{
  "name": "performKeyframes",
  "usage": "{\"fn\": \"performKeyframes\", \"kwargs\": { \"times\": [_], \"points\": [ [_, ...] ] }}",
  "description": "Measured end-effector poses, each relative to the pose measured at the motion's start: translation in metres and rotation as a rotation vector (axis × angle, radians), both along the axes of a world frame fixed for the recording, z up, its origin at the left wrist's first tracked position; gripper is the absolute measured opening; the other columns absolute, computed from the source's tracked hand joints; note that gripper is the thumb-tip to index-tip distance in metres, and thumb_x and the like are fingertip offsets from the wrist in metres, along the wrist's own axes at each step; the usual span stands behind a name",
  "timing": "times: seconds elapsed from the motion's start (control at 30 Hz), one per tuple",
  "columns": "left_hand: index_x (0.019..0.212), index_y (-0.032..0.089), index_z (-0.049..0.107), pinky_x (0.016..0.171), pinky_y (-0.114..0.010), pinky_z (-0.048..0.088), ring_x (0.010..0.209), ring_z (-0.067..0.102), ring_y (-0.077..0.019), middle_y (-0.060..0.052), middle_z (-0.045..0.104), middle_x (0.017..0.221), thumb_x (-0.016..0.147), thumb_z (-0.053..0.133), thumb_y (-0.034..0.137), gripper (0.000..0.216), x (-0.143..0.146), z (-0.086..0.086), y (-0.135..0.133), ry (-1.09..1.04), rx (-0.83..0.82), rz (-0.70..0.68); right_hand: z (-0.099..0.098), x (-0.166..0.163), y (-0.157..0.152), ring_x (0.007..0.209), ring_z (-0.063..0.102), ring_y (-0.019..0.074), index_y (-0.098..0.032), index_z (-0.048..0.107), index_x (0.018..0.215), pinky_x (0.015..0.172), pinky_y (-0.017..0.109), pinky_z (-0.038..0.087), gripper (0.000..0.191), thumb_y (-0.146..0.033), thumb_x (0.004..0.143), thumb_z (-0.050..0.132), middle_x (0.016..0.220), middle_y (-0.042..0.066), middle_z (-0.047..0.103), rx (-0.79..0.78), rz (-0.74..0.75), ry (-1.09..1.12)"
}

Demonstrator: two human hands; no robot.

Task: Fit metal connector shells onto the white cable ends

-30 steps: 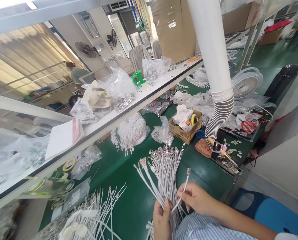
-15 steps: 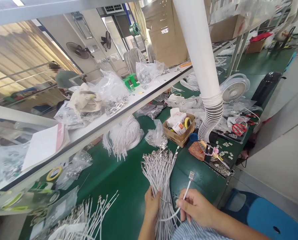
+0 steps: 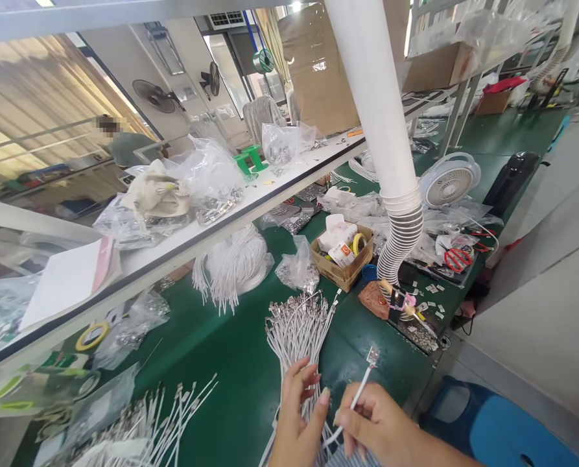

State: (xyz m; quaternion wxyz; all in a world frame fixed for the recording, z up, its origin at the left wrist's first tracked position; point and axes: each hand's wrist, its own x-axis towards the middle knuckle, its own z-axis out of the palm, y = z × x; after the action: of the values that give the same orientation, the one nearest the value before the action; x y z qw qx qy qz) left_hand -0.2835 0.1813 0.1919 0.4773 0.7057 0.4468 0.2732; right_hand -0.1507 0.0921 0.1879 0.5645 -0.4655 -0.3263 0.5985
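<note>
Between the thumb and fingers of my right hand (image 3: 367,415) is a white cable (image 3: 362,388), its flat metal terminal (image 3: 372,356) pointing up and away from me. My left hand (image 3: 299,405) lies over a thick bundle of white cables (image 3: 296,344), thumb and fingers spread apart. Many small metal ends fan out at the far end of that bundle. The near end of the held cable runs down toward my left hand and the bundle, where it is partly hidden.
A second pile of terminated cables (image 3: 172,415) lies at the front left. Beyond are a coil of white wires (image 3: 235,266), a bag of metal parts (image 3: 297,269), a cardboard box (image 3: 342,263) and a soldering spot beside a brick (image 3: 374,299). A white duct (image 3: 374,97) hangs down; a blue stool (image 3: 522,421) stands right.
My left hand has loosened from around the bundle and its fingers have spread over it. My right hand still holds the cable, slightly lower. The camera view has shifted a little.
</note>
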Motion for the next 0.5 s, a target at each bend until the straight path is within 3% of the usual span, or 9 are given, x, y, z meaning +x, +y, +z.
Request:
{"fn": "performKeyframes", "kwargs": {
  "times": [0.2,0.5],
  "points": [
    [0.105,0.025,0.072,0.085,-0.045,0.055,0.095,0.065,-0.0306,-0.015,0.058,0.130,0.080,0.061,0.062,0.047,0.011,0.023,-0.020,-0.091,0.035,-0.101,0.007,0.003,-0.013,0.039,0.043,0.0089,-0.021,0.055,0.071,0.042,0.019,0.034,0.056,-0.076,0.075,0.056,0.051,0.000,0.057,0.049,-0.026,0.004],
    [0.100,0.024,0.074,0.084,-0.042,0.056,0.097,0.066,-0.0312,-0.014,0.063,0.121,0.081,0.060,0.063,0.045,0.002,0.023,-0.023,-0.122,0.030,-0.241,0.015,-0.012,-0.027,0.043,0.043,0.0102,-0.021,0.056,0.067,0.046,0.022,0.036,0.055,-0.075,0.072,0.060,0.051,-0.001,0.050,0.113,-0.179,0.012]
  ]
}}
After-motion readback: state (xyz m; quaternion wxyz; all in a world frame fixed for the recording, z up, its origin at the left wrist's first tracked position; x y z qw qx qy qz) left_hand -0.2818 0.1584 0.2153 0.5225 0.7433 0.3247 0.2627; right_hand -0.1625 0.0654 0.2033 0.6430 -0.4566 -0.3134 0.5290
